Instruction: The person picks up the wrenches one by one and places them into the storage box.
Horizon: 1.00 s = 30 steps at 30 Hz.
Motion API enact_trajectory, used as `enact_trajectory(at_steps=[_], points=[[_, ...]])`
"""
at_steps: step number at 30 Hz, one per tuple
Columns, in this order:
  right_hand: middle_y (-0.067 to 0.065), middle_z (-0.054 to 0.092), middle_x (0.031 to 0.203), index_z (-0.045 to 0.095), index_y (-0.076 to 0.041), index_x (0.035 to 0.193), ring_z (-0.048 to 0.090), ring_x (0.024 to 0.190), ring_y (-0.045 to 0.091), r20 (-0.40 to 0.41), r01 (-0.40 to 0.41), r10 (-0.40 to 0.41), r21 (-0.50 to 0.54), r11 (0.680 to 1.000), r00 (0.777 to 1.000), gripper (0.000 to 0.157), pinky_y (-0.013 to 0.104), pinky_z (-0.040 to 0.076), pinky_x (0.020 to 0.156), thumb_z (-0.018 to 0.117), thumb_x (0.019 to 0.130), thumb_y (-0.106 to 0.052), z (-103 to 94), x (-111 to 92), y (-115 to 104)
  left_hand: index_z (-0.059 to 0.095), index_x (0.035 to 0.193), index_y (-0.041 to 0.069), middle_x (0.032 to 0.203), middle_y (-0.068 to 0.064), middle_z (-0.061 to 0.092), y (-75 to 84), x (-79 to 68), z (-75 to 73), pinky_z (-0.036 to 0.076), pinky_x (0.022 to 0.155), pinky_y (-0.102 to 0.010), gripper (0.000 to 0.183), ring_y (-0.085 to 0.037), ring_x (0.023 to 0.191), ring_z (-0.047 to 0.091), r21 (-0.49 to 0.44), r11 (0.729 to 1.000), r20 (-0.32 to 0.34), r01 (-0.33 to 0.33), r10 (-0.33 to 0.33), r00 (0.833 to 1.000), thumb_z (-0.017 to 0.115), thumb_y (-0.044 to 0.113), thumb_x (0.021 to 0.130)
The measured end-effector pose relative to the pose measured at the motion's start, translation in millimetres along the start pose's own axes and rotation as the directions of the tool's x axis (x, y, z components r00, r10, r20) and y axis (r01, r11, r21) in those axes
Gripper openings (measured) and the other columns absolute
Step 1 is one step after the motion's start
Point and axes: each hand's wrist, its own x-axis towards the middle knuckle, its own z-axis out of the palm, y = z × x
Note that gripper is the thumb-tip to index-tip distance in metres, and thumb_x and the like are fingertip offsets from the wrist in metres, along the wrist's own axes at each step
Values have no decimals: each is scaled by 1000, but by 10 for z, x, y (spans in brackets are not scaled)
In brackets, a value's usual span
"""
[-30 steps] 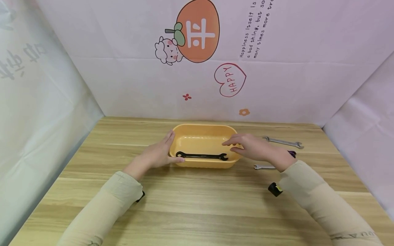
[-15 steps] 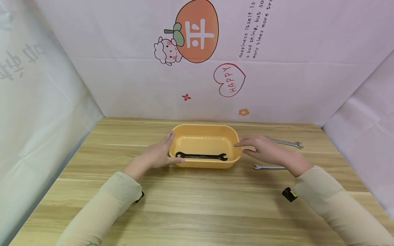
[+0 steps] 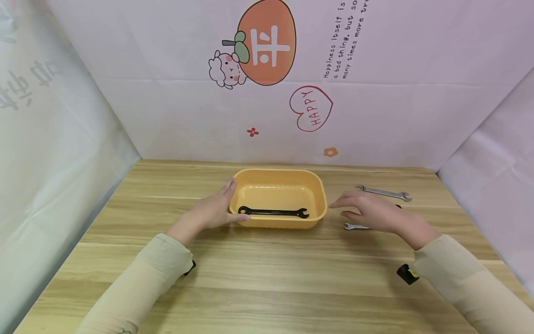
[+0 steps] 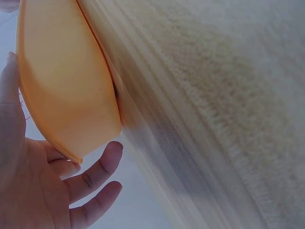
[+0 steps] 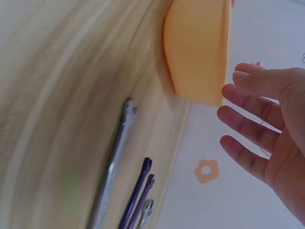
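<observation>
My left hand (image 3: 210,208) holds the left end of a yellow-orange plastic bin (image 3: 277,223), thumb on the front rim. In the left wrist view some of its fingers curve at the bin's corner. A black combination wrench (image 3: 273,212) lies inside the bin along the front wall. Just right of the bin my right hand (image 3: 371,211) hovers with loosely bent fingers, holding nothing. Under and behind it lie silver wrenches, one at the back (image 3: 384,192) and one nearer (image 3: 354,227), partly hidden. Two purple wrenches (image 5: 136,193) show between silver ones in the right wrist view.
The wood-grain table (image 3: 267,278) runs back to a white printed cloth (image 3: 187,120), which also rises at both sides. Small black devices are at both wrists, the right one (image 3: 407,274) with a yellow-green mark.
My right hand has moved out from over the bin's right end, to the right, and is now beside it. My left hand, the bin and the black wrench have stayed in place.
</observation>
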Motion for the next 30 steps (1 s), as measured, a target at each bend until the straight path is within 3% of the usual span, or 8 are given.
enact_trajectory(at_steps=[4,11,15,18,25,30], points=[[5,72,116,74,-7,125,66,109,29,21,-36,36,7,999,999,33,49,55,90,74,93,-1,36,-77,34,0,164,4,171,-13,-4,-3,-4,0,57,75,-39,120,-44,131,53,3,1000,0,3,-3,1000,62,74,89],[11,70,128,72,-6,128,51,132,48,47,-109,106,48,993,993,34,60,46,102,72,94,-3,139,-187,99,0,164,3,171,-13,-5,-3,-1,-3,56,90,-46,119,-44,134,50,1,1000,-4,-5,5,1000,61,73,89],[9,71,126,73,-5,126,58,126,41,12,-94,93,51,994,996,34,55,51,98,73,93,-1,203,-238,150,1,164,3,171,-12,-5,5,-5,-6,57,72,-38,120,-42,120,62,2,1000,1,2,-2,1000,61,74,88],[7,72,123,74,-6,124,65,117,33,-7,-77,78,50,996,997,33,51,54,93,75,92,-1,239,-278,188,1,164,4,171,-10,-6,4,0,-5,52,60,-33,120,-38,105,68,-9,1000,4,5,-4,1000,62,74,88],[9,72,123,74,-6,124,66,114,33,8,-72,72,60,996,997,38,51,55,91,75,88,6,282,-357,266,1,164,5,171,-10,-6,3,-18,8,55,68,-34,119,-38,112,66,-14,1000,-3,3,-3,1000,64,72,89],[8,73,118,74,-3,122,69,107,30,1,-61,61,48,997,998,41,47,57,86,75,84,11,315,-405,345,2,164,4,171,-10,-6,1,-17,10,54,66,-34,119,-38,110,67,-17,1000,-6,3,-3,1000,63,72,88]])
